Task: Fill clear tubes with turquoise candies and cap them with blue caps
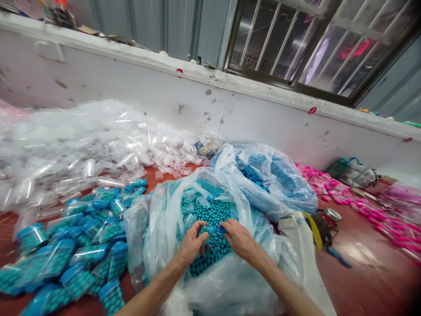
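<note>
My left hand [192, 242] and my right hand [239, 238] are close together over a large clear plastic bag [158, 219] of small teal balls [215, 213]. Between my fingertips is a small blue piece [215, 229], which looks like a jar lid, partly covered by the fingers. Both hands are closed, pinching at it from either side. A clear container [203, 202] with a bit of blue lies on the balls just beyond the hands. To the left, several clear jars [79, 281] with blue lids lie heaped, filled with teal balls.
A heap of clear containers [88, 169] lies along the wall at the left. Behind the ball bag is another bag [272, 175] holding blue pieces. Pink pieces [371, 215] lie at the right, near a yellow strap [313, 230] and a blue pen-like stick [338, 257] on the red surface.
</note>
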Motion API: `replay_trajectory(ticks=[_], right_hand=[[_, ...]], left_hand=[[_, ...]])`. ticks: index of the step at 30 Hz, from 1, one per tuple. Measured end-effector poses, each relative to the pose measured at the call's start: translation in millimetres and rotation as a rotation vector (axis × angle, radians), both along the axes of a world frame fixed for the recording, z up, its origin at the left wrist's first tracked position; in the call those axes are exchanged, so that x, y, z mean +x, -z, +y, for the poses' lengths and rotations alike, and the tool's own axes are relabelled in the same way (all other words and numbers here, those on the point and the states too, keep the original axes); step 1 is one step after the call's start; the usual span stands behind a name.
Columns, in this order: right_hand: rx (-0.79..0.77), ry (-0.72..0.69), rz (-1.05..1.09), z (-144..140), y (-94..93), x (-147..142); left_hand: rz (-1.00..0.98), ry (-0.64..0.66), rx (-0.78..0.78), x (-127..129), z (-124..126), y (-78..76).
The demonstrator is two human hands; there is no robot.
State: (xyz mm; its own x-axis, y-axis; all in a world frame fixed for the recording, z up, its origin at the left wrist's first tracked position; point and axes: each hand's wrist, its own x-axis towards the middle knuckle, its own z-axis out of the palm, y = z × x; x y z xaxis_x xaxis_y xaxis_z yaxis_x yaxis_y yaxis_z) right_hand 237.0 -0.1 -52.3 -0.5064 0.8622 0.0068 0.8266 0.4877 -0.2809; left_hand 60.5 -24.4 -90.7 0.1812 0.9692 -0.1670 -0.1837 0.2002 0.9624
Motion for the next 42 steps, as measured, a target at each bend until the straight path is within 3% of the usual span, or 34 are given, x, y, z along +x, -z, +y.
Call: replay_trajectory(ticks=[4,8,11,14,18,20,24,28,31,34,37,39,42], right_hand=[[-0.116,-0.013,0.38,-4,-5.6,-8],[-0.362,0.09,0.767,1,7.8,-12],[-0.502,0.093,0.911,4,16.9,-14],[-0.535,0.149,0.908,1,18.0,-19],[-0.383,0.221,0.775,-9,13.5,-25],[-0.32,0.179,0.709,-15,10.8,-27],[-0.344,0.038,0.603,-22,7.1,-25],[-0.066,-0.052,0.366,-29,9.9,-25],[0.002,-0.106,0.33,-30,10.4,-23],[-0.107,-0.094,0.421,-22,1.9,-14],[-0.42,0.005,0.611,-10,-8.4,-4],[-0.55,0.128,0.77,-5,-10.7,-3],[-0.471,0.247,0.9,-4,-10.3,-9]], left_hand=[[0.041,0.037,0.07,2,0,0.9],[-0.032,0.088,0.01,3,-2,2.2],[0.035,0.122,0.031,3,-3,4.7],[0.1,0.145,0.089,5,-5,7.8],[0.066,0.105,0.051,5,-6,9.3],[0.023,0.092,0.016,4,-7,7.8],[-0.032,0.114,0.0,2,-10,3.8],[-0.009,0.045,0.024,8,-12,5.0],[0.024,-0.021,0.007,12,-12,5.7],[-0.013,0.037,-0.023,9,-11,-0.7],[-0.081,0.163,-0.028,3,-12,-11.7],[-0.084,0.224,-0.026,1,-14,-16.4],[-0.012,0.204,0.001,6,-17,-16.1]])
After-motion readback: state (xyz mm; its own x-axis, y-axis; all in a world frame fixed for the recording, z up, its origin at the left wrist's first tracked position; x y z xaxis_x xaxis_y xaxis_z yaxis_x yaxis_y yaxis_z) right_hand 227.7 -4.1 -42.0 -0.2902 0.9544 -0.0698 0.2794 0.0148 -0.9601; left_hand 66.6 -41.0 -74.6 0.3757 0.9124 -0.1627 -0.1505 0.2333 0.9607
